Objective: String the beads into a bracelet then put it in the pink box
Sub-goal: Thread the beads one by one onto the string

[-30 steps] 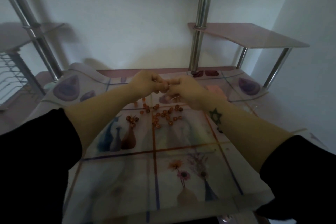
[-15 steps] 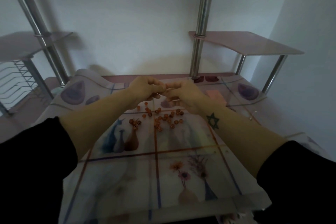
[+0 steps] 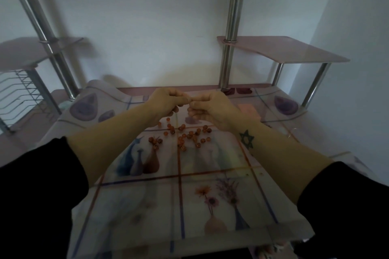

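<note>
Several orange-brown beads [image 3: 185, 135] lie scattered on the patterned table cover, below my hands. My left hand [image 3: 165, 101] and my right hand [image 3: 207, 106] are raised above the beads with their curled fingertips meeting. What they pinch between them is too small and dim to make out; no string shows. A bead [image 3: 176, 109] shows under the left fingers. The pink box [image 3: 247, 109] lies flat on the table just right of my right hand, partly hidden by it.
The glass table [image 3: 210, 237] carries a cover printed with vases and flowers. Two chrome poles [image 3: 230, 27] rise at the back. A pink glass shelf [image 3: 284, 50] juts out at the right, a wire rack [image 3: 19, 90] stands at the left.
The view has tilted slightly, so hands and table sit lower in the frame. My fingertips stay together above the beads; the beads on the table have not moved.
</note>
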Tool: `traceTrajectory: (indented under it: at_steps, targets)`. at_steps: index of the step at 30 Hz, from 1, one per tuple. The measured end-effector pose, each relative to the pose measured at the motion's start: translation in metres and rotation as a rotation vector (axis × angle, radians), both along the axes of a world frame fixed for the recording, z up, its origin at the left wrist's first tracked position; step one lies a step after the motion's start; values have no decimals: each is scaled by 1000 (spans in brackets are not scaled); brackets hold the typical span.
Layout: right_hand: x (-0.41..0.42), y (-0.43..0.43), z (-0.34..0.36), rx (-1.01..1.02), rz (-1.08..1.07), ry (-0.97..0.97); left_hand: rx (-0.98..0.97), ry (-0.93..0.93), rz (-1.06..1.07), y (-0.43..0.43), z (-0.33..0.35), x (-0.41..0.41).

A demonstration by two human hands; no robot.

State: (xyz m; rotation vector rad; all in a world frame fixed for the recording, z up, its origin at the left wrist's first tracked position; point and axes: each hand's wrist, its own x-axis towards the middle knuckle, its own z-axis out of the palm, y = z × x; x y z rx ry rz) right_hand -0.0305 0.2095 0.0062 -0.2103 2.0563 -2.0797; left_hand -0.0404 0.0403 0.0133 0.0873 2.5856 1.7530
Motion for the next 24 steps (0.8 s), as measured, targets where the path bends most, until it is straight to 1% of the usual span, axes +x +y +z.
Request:
traceTrajectory:
  at_steps: [4, 8, 10, 14, 17, 19, 21, 24]
  targets:
    - [-3, 1, -5, 73, -38, 23, -77, 3, -8, -1, -3, 0]
    - [-8, 3, -11, 179, -100, 44, -101, -7, 37, -7, -10, -2]
    - [-9, 5, -14, 257, -118, 59, -233, 31, 13, -12, -14, -4]
    - [-9, 3, -17, 451, -114, 167, -616, 149, -64, -13, -20, -4]
    - [-10, -1, -19, 567, -95, 285, -788, 166, -108, -7, -22, -4]
    - [-10, -4, -20, 640, -60, 332, -876, 121, -141, -4, -24, -4]
    - [-12, -5, -22, 694, -29, 357, -913, 92, -167, -3, -26, -4]
    - [-15, -5, -26, 697, -9, 377, -930, 103, -192, -3, -27, -3]
